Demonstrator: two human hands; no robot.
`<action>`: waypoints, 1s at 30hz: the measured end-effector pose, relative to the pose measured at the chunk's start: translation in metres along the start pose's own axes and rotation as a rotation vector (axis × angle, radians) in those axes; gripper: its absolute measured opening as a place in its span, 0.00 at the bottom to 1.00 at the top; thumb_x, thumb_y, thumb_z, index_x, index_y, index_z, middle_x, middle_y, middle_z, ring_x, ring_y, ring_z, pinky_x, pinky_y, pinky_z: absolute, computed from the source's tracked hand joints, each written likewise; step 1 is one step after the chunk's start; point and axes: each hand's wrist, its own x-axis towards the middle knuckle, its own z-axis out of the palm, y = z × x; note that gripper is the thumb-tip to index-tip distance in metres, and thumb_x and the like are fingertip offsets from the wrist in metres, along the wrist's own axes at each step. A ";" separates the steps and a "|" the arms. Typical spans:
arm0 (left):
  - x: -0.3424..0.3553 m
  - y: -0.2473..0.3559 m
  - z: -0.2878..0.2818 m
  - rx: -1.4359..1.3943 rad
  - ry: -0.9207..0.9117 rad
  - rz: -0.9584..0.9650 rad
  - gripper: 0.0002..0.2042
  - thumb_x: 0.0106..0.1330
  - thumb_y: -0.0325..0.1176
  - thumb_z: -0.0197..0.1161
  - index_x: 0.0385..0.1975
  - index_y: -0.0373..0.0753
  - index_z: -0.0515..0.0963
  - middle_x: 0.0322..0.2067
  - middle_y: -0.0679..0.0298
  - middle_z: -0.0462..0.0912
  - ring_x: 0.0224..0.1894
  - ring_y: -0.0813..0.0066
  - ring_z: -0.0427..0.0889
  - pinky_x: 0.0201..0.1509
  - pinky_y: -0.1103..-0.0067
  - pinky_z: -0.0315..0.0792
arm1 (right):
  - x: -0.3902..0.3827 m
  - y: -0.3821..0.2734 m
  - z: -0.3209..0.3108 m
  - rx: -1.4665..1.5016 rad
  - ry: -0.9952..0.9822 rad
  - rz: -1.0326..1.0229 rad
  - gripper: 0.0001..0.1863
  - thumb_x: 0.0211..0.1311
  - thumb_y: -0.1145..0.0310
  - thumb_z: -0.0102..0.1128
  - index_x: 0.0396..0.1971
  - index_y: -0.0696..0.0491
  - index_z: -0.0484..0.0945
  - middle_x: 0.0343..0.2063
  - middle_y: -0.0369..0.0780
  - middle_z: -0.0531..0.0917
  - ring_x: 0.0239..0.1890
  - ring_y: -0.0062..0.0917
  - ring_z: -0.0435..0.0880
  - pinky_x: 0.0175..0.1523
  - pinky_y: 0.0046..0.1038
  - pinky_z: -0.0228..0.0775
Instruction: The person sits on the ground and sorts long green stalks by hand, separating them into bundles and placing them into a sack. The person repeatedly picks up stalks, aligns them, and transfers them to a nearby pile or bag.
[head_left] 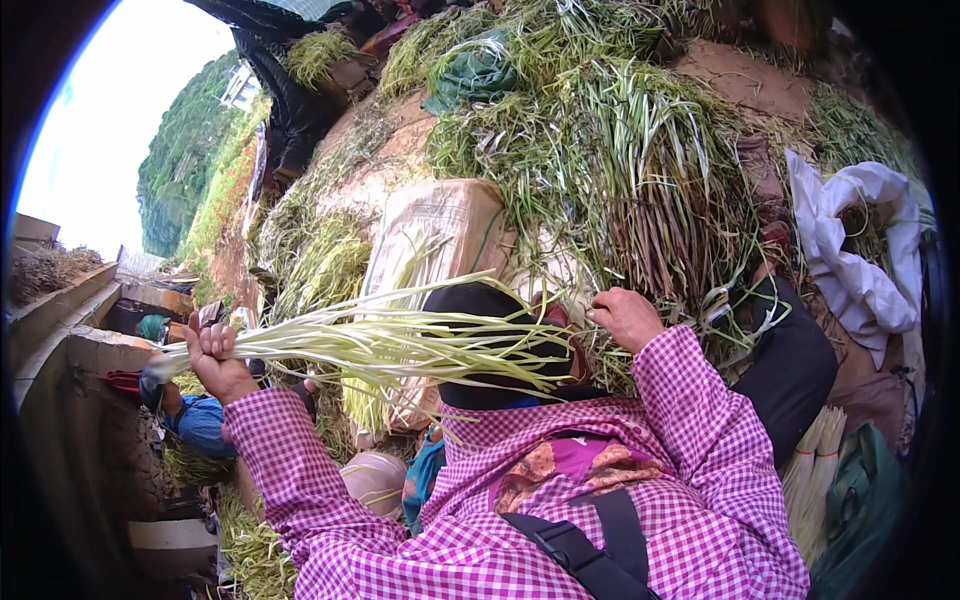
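Note:
My left hand (212, 362), raised at the left, is closed round a bunch of long, thin, pale green stalks (400, 345). Their white ends stick out past the fist, and the loose leafy tips spread rightward across my dark-clad knee (485, 310). My right hand (628, 318) is held apart from the bunch, in front of my chest, with its fingers curled together. Whether anything small is pinched in it I cannot make out. Just beyond it lies a big heap of green stalks with brownish ends (665, 200).
A pale wrapped block (435, 225) stands ahead of my left knee, with pale stalks on it. A white sack (860, 240) lies at the right, above tied pale bundles (815, 470) and green cloth (860, 500). Another person in blue (205, 425) is at the left.

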 end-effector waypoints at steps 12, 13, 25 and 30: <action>0.002 0.012 -0.012 -0.052 -0.013 -0.044 0.15 0.71 0.41 0.47 0.39 0.33 0.71 0.12 0.74 0.56 0.13 0.85 0.57 0.18 0.84 0.56 | -0.036 -0.080 -0.001 0.183 0.103 -0.399 0.11 0.55 0.65 0.58 0.33 0.56 0.77 0.26 0.46 0.80 0.30 0.40 0.80 0.38 0.38 0.70; 0.002 0.013 -0.014 -0.053 0.022 -0.052 0.15 0.71 0.41 0.47 0.38 0.34 0.71 0.12 0.74 0.56 0.13 0.85 0.56 0.18 0.84 0.56 | -0.035 -0.076 -0.001 0.188 0.107 -0.357 0.10 0.55 0.66 0.58 0.32 0.57 0.77 0.26 0.46 0.80 0.29 0.40 0.80 0.36 0.36 0.70; -0.001 0.029 -0.017 -0.009 0.169 0.019 0.13 0.70 0.39 0.51 0.36 0.34 0.70 0.11 0.74 0.54 0.14 0.84 0.55 0.19 0.83 0.57 | -0.013 -0.037 0.021 0.441 0.061 -0.222 0.28 0.49 0.70 0.60 0.54 0.53 0.69 0.38 0.43 0.75 0.42 0.34 0.76 0.51 0.29 0.67; 0.003 0.033 -0.026 0.023 0.172 0.018 0.12 0.69 0.40 0.52 0.33 0.36 0.72 0.11 0.74 0.56 0.14 0.85 0.57 0.18 0.84 0.56 | -0.008 -0.018 0.062 0.828 -0.315 0.055 0.18 0.57 0.71 0.55 0.49 0.57 0.71 0.23 0.36 0.77 0.23 0.18 0.74 0.28 0.22 0.70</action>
